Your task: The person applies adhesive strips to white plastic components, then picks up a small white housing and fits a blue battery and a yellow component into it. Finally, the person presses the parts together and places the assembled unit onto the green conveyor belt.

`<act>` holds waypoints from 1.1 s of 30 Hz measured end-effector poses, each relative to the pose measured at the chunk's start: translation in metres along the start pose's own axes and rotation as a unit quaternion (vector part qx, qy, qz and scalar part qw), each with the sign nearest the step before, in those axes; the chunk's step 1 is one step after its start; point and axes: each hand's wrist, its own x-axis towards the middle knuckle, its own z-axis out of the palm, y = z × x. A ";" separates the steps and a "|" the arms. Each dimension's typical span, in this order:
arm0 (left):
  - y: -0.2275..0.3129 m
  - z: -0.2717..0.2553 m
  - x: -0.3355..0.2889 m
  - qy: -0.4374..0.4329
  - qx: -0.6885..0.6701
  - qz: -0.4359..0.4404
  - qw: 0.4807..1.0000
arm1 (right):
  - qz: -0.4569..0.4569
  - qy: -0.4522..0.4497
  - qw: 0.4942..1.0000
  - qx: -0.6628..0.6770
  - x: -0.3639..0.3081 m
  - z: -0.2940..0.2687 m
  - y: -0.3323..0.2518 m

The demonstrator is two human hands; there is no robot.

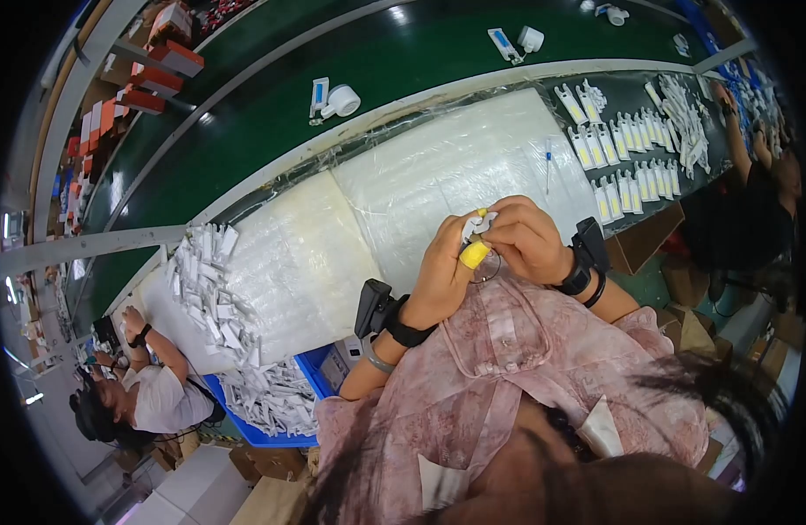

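Over the near edge of the worktable, my left hand and my right hand meet with fingers closed on a small white plastic part. Fingers cover most of it, so its full shape is hidden. A yellow wrap or sleeve shows at my left thumb, and a smaller bit of yellow is at a fingertip above. Beyond my right hand, a thin tool with a blue end lies on the plastic-covered padding.
White pieces with yellow panels stand in rows at right, beside a loose heap. More white parts are piled at left, above a filled blue bin. White devices sit on the green conveyor. People work at both sides.
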 end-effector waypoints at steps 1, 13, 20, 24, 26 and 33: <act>0.001 0.001 -0.002 -0.009 -0.068 -0.035 0.997 | -0.002 -0.005 1.000 0.004 0.000 -0.001 -0.001; 0.004 0.010 -0.005 0.022 -0.078 -0.019 0.997 | -0.007 0.002 1.000 -0.029 -0.002 -0.001 -0.010; 0.006 0.016 -0.006 0.054 -0.073 -0.026 0.996 | -0.013 0.002 0.999 -0.043 -0.009 0.001 -0.007; 0.002 0.014 -0.004 0.092 -0.034 0.011 0.995 | -0.003 0.010 0.999 -0.047 -0.002 0.008 -0.008; -0.007 0.006 -0.003 0.098 -0.022 -0.002 0.995 | -0.001 0.015 0.999 -0.047 0.002 0.020 0.001; -0.049 -0.074 0.015 0.152 -0.071 -0.095 0.981 | 0.044 -0.066 0.996 -0.032 0.034 0.056 0.030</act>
